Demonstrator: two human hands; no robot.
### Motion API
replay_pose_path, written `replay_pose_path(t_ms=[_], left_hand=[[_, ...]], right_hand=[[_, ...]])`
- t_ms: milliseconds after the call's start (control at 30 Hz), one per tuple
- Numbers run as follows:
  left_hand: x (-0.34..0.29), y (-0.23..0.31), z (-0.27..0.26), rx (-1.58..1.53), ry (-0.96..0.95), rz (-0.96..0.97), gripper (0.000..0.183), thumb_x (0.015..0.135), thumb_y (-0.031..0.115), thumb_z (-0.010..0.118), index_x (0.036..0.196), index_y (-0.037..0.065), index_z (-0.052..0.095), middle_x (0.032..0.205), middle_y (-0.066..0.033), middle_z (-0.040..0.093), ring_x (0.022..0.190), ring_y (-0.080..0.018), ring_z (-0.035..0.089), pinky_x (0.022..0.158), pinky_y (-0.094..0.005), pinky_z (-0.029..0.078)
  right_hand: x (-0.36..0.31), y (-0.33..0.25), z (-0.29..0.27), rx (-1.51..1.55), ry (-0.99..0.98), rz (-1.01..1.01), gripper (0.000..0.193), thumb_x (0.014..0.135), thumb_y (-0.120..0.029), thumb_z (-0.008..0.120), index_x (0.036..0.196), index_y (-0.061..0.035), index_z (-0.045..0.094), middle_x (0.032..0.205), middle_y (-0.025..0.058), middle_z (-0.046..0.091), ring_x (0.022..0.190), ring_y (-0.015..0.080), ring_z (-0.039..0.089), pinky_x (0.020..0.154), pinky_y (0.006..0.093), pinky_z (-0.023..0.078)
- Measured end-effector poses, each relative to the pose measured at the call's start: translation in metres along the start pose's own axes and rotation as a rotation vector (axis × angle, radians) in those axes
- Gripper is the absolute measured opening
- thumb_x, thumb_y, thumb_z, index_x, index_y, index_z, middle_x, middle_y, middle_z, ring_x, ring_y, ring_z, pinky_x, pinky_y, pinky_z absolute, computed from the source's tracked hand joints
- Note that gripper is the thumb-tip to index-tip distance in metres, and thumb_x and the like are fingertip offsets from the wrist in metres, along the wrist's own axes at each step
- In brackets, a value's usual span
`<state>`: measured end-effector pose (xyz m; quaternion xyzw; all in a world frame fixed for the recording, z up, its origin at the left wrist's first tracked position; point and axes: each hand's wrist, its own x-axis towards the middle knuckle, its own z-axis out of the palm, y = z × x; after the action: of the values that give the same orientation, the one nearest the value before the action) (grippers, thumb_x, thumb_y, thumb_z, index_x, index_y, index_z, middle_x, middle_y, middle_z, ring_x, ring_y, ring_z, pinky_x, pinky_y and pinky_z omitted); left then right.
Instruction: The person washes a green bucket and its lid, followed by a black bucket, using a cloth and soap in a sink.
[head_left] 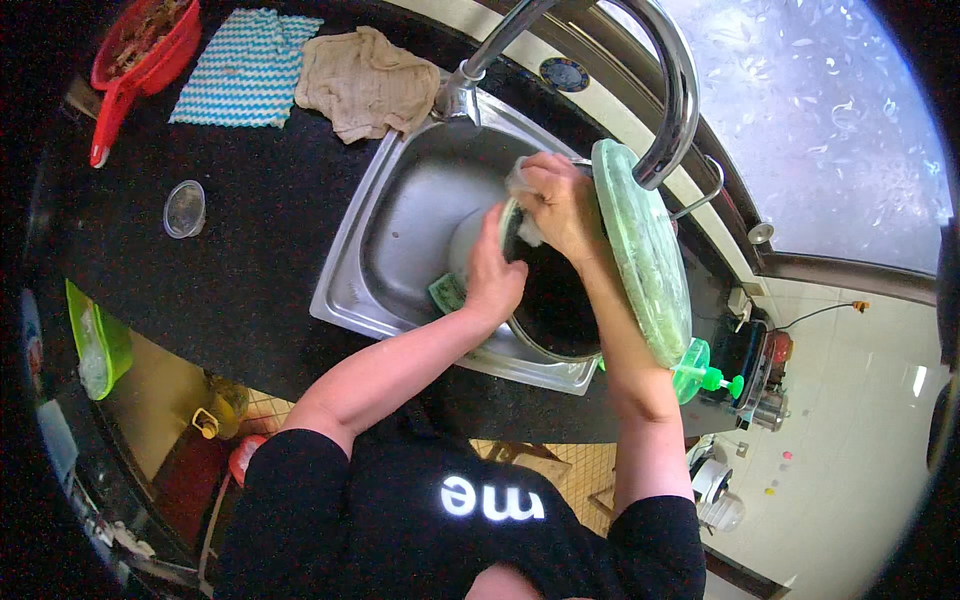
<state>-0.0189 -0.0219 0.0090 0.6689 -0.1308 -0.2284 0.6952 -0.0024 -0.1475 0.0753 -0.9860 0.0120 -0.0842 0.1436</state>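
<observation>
A dark-lined pot [555, 300] with a metal rim leans tilted in the steel sink [410, 190]. My left hand [495, 272] is closed over its near left rim, fingers on the wall and thumb toward the inside. At the pot's far rim, my right hand [562, 205] is closed round a whitish, partly see-through wad [518, 178]; its exact kind is hard to make out. White stuff like foam shows just under those fingers. A green sponge [447, 292] lies in the sink by the pot, below my left hand.
A chrome faucet [675, 90] arches over the sink's far side. Beside my right forearm stands a round green lid-like thing [645, 255], with a green pump bottle [695, 372] nearer. Left on the counter are a beige cloth [365, 85], striped cloth [245, 70], small clear cup [185, 208] and red strainer [150, 50].
</observation>
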Motion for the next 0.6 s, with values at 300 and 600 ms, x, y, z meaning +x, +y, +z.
replay_pose_path(t_ms=[300, 600], left_hand=[[-0.004, 0.009, -0.001, -0.047, -0.004, -0.055, 0.069, 0.062, -0.009, 0.051, 0.129, 0.000, 0.036, 0.116, -0.0186, 0.052, 0.110, -0.0301, 0.050, 0.096, -0.0336, 0.036], [-0.003, 0.002, 0.003, -0.027, 0.039, 0.039, 0.068, 0.064, -0.009, 0.050, 0.128, 0.006, 0.035, 0.111, -0.0231, 0.054, 0.105, -0.0375, 0.052, 0.091, -0.0381, 0.039]], right_hand=[[-0.006, 0.073, 0.006, 0.130, 0.260, 0.554, 0.021, 0.081, -0.019, 0.057, 0.091, 0.0000, 0.058, 0.088, 0.0150, 0.056, 0.085, 0.0270, 0.056, 0.074, 0.0343, 0.043], [-0.002, 0.060, -0.002, -0.100, 0.119, 0.185, 0.022, 0.077, -0.018, 0.064, 0.085, 0.0019, 0.061, 0.094, 0.0169, 0.060, 0.085, 0.0335, 0.058, 0.075, 0.0369, 0.046]])
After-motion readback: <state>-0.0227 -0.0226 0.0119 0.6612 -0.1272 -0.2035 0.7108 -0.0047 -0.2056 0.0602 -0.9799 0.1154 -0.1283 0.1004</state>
